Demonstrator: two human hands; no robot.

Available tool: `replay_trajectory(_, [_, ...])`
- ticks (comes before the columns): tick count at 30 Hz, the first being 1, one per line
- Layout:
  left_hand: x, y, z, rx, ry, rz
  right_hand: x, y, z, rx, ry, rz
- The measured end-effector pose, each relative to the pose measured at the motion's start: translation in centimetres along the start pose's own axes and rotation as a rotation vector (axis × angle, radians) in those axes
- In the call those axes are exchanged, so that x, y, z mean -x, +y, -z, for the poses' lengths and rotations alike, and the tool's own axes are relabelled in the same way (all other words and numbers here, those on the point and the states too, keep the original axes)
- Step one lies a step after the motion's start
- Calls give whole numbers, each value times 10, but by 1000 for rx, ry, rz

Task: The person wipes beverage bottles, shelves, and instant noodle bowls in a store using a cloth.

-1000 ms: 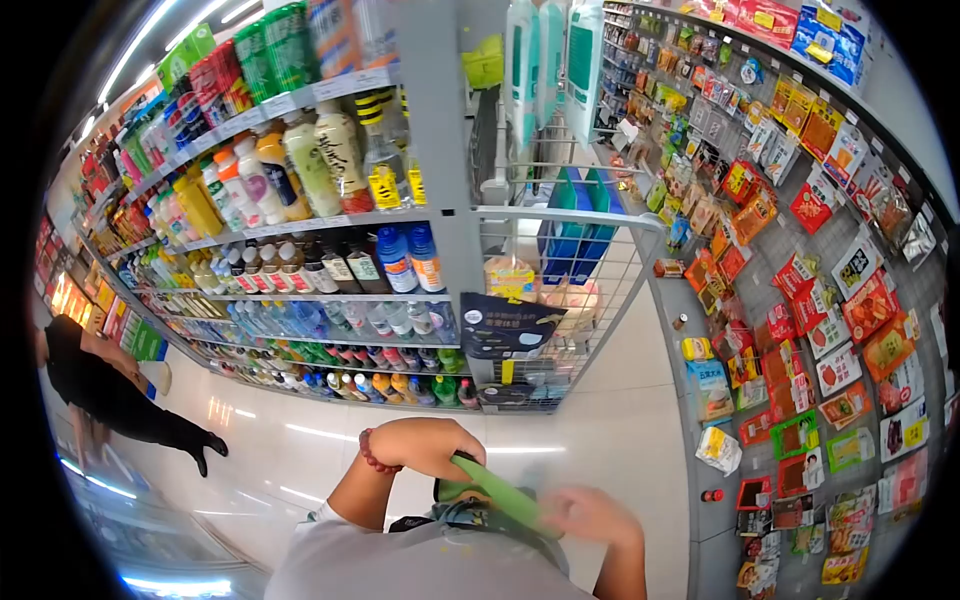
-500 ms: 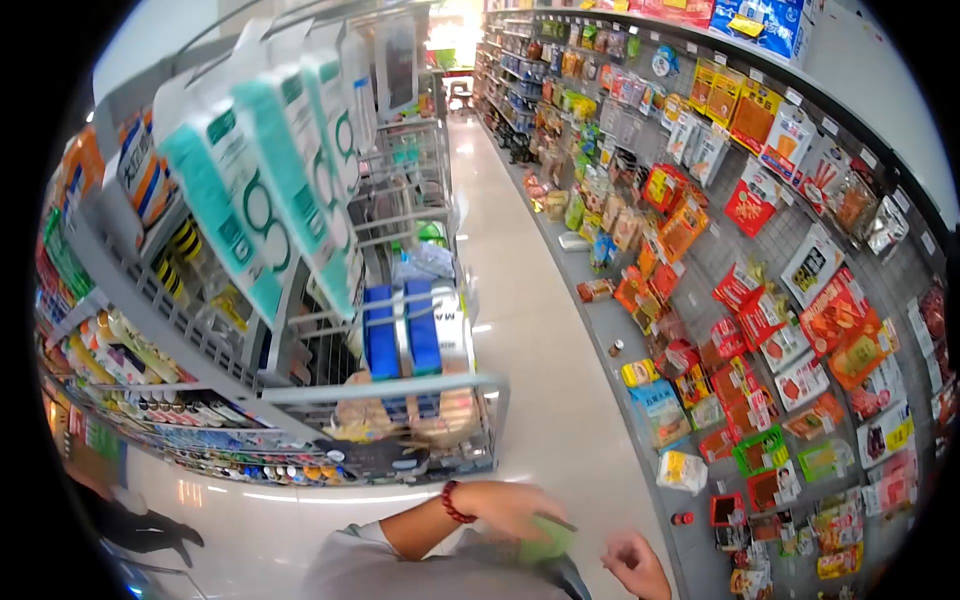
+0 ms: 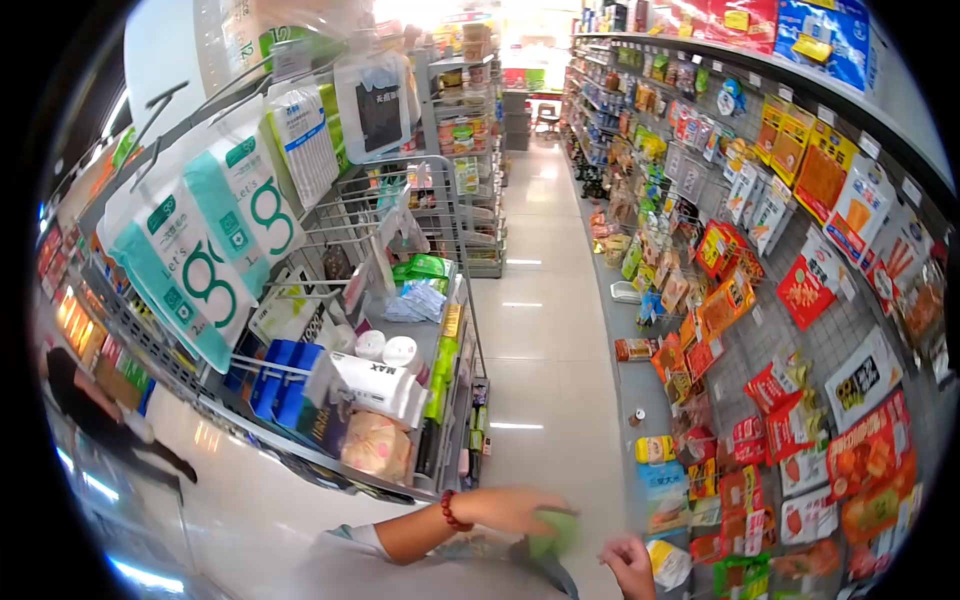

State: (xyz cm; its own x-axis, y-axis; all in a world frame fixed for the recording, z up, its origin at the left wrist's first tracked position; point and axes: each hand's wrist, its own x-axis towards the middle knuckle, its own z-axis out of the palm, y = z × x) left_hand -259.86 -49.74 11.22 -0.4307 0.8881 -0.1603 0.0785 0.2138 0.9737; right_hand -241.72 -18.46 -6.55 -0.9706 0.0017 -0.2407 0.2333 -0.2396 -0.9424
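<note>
My left hand, with a red bead bracelet at the wrist, reaches across in front of my grey top. It is blurred by motion. A blurred green thing shows right at its fingers; I cannot make out what it is or whether the fingers grip it. Near the bottom edge, my right hand has its fingers loosely bent and apart, with nothing visible in them. Beyond it lies a white and yellow packet at the foot of the right-hand shelving.
A shop aisle floor runs ahead between racks. Hanging snack packets, such as a red one, line the right wall. On the left, a wire rack holds teal and white towel packs and blue boxes. Another person's dark-clothed leg shows at far left.
My view has shifted, so the left rack shows from closer and the aisle lies further right. My left hand stays by the green thing; my right hand's fingers have turned leftward.
</note>
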Motion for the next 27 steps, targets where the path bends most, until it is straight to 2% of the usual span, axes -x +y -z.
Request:
replay_trajectory(2, [-24, 1, 3, -62, 157, -53, -51, -42, 28, 54, -76, -36])
replay_trajectory(4, [-45, -7, 12, 53, 206, -10, -93, -98, 19, 266, -185, 108])
replay_trajectory(5, [-54, -10, 16, 67, 247, 46, -115, -117, 22, 267, -197, 97])
replay_trajectory(7, [-68, -4, 22, 97, 356, 71, -158, -145, 27, 530, -393, 248])
replay_trajectory(10, [-86, -8, 36, 80, 460, 146, -219, -163, 29, 569, -563, 248])
replay_trajectory(13, [-105, -26, 60, 93, 512, 204, -270, -184, 24, 530, -625, 232])
replay_trajectory(17, [-141, -36, 113, 155, 594, 142, -341, -197, 25, 543, -647, 247])
replay_trajectory(21, [-194, -59, 191, 132, 571, 36, -407, -220, 37, 630, -599, 239])
replay_trajectory(23, [-220, -59, 232, 155, 580, 45, -423, -259, 34, 692, -420, 231])
replay_trajectory(25, [-248, -65, 270, 75, 488, -87, -465, -218, 82, 653, -408, 319])
replay_trajectory(27, [-274, -46, 303, 48, 509, -90, -501, -200, 113, 435, -392, 59])
